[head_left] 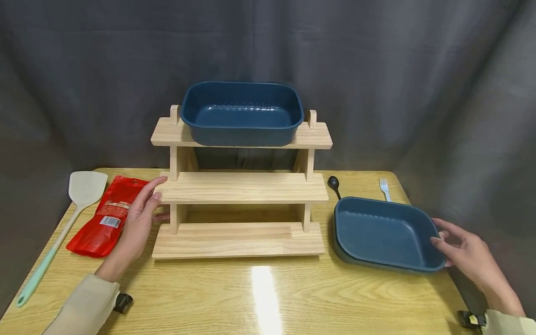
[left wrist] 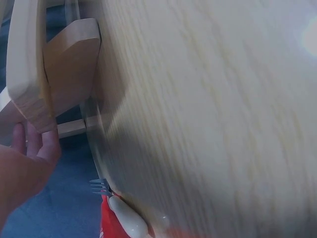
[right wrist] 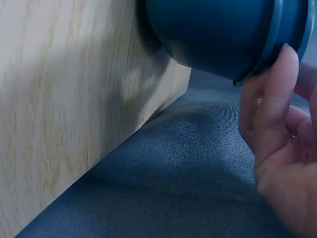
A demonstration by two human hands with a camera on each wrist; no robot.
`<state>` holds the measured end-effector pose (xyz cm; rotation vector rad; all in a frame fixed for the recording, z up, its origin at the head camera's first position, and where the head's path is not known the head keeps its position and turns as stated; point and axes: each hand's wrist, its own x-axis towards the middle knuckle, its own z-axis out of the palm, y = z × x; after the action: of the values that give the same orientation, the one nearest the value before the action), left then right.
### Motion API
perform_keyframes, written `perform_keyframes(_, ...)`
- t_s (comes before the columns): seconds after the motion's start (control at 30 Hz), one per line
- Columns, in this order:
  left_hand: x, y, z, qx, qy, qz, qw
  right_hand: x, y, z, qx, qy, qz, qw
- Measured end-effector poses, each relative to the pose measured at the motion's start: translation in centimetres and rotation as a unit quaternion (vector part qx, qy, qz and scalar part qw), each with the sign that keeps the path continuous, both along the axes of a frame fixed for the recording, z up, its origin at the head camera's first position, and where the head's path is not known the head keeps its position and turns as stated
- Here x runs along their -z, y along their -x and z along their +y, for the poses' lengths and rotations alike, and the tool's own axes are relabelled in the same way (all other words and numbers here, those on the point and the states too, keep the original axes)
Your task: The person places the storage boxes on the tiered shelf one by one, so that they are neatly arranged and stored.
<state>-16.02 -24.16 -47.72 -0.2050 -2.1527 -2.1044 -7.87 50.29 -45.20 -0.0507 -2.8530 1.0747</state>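
Observation:
At the left end of the middle step of a three-tier wooden shelf stand (head_left: pixel 243 187), my left hand (head_left: pixel 140 216) grips the board's edge. Its fingertips (left wrist: pixel 48 141) touch the wood in the left wrist view. My right hand (head_left: pixel 471 253) pinches the right rim of a dark blue rectangular bin (head_left: pixel 387 235) between thumb and fingers. Two rim lines show on this bin (right wrist: pixel 213 34) in the right wrist view; I cannot tell whether a second bin is nested there. Another dark blue bin (head_left: pixel 243 135) stands on the top step.
A red pouch (head_left: pixel 104 228) and a long-handled spatula (head_left: pixel 85 186) lie at the left. Behind the right bin are a black spoon (head_left: pixel 333 183) and a pale fork (head_left: pixel 384 188). Metal tines (left wrist: pixel 100 187) show beside a white rounded thing (left wrist: pixel 128 218). A dark curtain (head_left: pixel 251 42) hangs behind.

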Motion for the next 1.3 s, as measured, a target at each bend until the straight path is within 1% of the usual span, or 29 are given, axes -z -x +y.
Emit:
perform_keyframes(0.17,0.01,-0.13,-0.11,0.002,0.001,0.003,1.0000,0.16,0.18,-0.07,-0.017,0.029,0.011,0.9994)
perform_keyframes(0.23,0.01,-0.15,-0.11,0.003,0.004,0.004,1.0000,0.26,0.20,0.00,-0.025,0.027,0.012,0.9993)
perform_keyframes(0.43,0.04,-0.11,-0.07,0.007,-0.014,0.007,0.9999,0.27,0.42,0.22,-0.046,-0.002,0.022,0.9987)
perform_keyframes(0.5,0.03,-0.12,-0.08,0.008,-0.016,0.008,0.9998,0.28,0.49,0.31,-0.051,0.001,0.026,0.9983)
perform_keyframes(0.63,0.00,-0.19,-0.07,0.007,-0.011,0.009,0.9999,0.45,0.49,0.47,-0.058,0.026,0.028,0.9976)
perform_keyframes(0.73,-0.03,-0.20,-0.02,0.008,-0.008,0.008,0.9999,0.47,0.28,0.53,-0.053,0.038,0.027,0.9975)
perform_keyframes(0.9,-0.03,-0.16,-0.03,0.008,-0.005,0.003,0.9999,-0.11,-0.14,0.13,-0.038,0.048,0.032,0.9976)
perform_keyframes(1.13,-0.01,-0.17,-0.11,0.007,-0.009,0.005,0.9999,-0.46,-0.02,-0.16,-0.026,0.055,0.043,0.9972)
perform_keyframes(1.3,-0.10,-0.11,0.00,0.008,-0.006,0.006,0.9999,-0.33,0.04,-0.21,-0.011,0.079,0.054,0.9953)
